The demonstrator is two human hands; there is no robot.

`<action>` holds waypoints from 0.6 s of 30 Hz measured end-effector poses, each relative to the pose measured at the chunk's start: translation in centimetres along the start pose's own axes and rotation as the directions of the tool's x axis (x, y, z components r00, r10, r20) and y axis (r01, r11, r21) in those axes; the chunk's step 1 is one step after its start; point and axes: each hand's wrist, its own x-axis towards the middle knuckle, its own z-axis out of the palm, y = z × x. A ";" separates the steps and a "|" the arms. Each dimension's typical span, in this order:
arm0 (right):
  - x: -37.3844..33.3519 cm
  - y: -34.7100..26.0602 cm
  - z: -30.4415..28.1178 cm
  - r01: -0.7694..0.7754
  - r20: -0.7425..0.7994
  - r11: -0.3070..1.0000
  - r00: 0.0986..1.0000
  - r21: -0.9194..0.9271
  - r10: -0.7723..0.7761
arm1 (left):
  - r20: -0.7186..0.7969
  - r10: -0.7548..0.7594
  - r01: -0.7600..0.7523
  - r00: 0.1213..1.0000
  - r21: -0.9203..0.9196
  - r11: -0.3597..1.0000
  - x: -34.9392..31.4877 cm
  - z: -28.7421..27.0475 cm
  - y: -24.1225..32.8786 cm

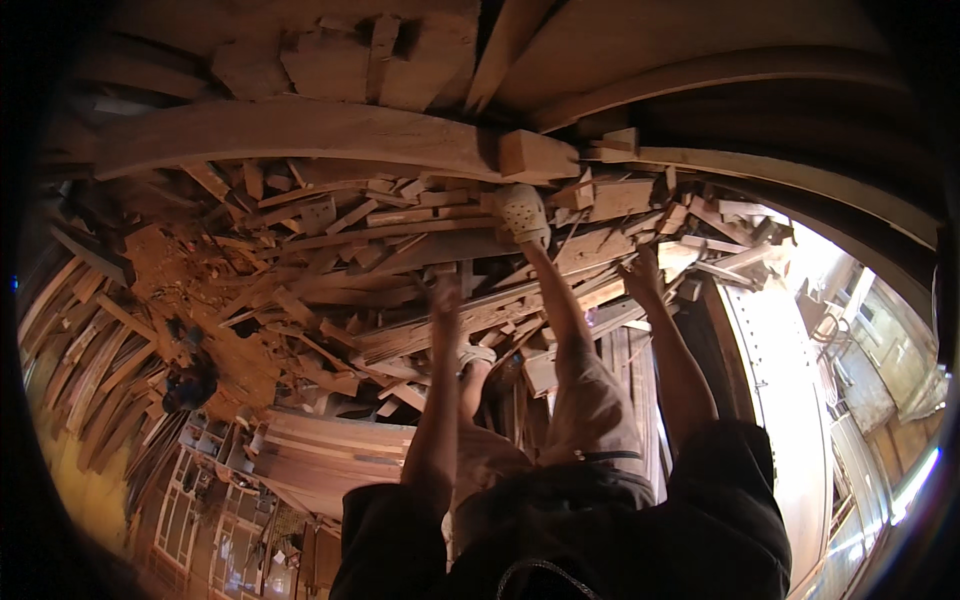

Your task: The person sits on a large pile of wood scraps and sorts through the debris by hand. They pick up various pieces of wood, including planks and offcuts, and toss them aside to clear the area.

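Both my arms reach forward over a heap of wood offcuts. My left hand hangs above the heap, dim and smeared, so its fingers do not show clearly. To the right, my right hand has its fingers partly apart near a pale plank; I see nothing held in it. One foot in a light perforated clog is stretched forward among the scraps. My other clog is farther back, beside my left forearm. Whether either hand touches wood cannot be told.
A long thick beam crosses beyond the heap, with a wooden block at its end. Stacked boards lie to the left, and curved strips farther left. A bright white panel stands right. Loose pieces overlap underfoot.
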 end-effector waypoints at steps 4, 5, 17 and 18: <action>7.8 -16.7 13.3 0.572 0.349 0.730 0.816 -0.374 -0.461 | -0.308 -0.179 0.147 0.934 -0.125 0.981 -6.9 -10.0 1.9; 9.8 -19.1 16.0 0.685 0.417 0.490 0.723 -0.539 -0.551 | -0.349 -0.233 0.214 0.907 -0.093 0.972 -9.2 -10.7 2.0; 18.4 -16.8 20.3 0.450 0.387 0.014 0.783 -0.893 -0.488 | -0.050 -0.489 0.482 0.871 -0.102 0.870 -21.6 0.2 -5.3; 16.5 -16.6 18.0 0.470 0.383 0.047 0.769 -0.881 -0.511 | -0.004 -0.444 0.444 0.896 -0.031 0.896 -21.1 0.7 -3.9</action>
